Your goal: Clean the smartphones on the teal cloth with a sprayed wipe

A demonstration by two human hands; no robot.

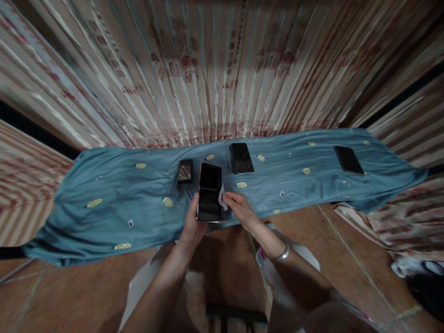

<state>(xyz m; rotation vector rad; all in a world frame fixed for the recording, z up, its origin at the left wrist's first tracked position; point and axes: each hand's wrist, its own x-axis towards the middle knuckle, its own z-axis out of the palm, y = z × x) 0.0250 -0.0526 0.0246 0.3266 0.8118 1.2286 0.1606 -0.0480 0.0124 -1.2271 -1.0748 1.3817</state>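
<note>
My left hand (pixel 194 219) is wrapped round the lower left part of a black folding phone (pixel 210 203), which is unfolded with a crease across its middle. The phone is held above the near part of the cloth-covered table, its dark screen facing up. Between the fingers of my right hand (pixel 239 206) is a small white wipe (pixel 222 198), which meets the phone's right edge. A small dark square item (pixel 185 170) lies just beyond the phone to the left. Past it to the right rests a black phone-like device (pixel 242 158).
A blue patterned cloth (pixel 149 185) covers the long narrow table. Another dark flat device (pixel 348 160) lies toward its right end. Pleated curtains (pixel 208 69) hang behind and at both sides. Brown floor tiles (pixel 333 240) show below, with a dark object (pixel 426 289) at the lower right.
</note>
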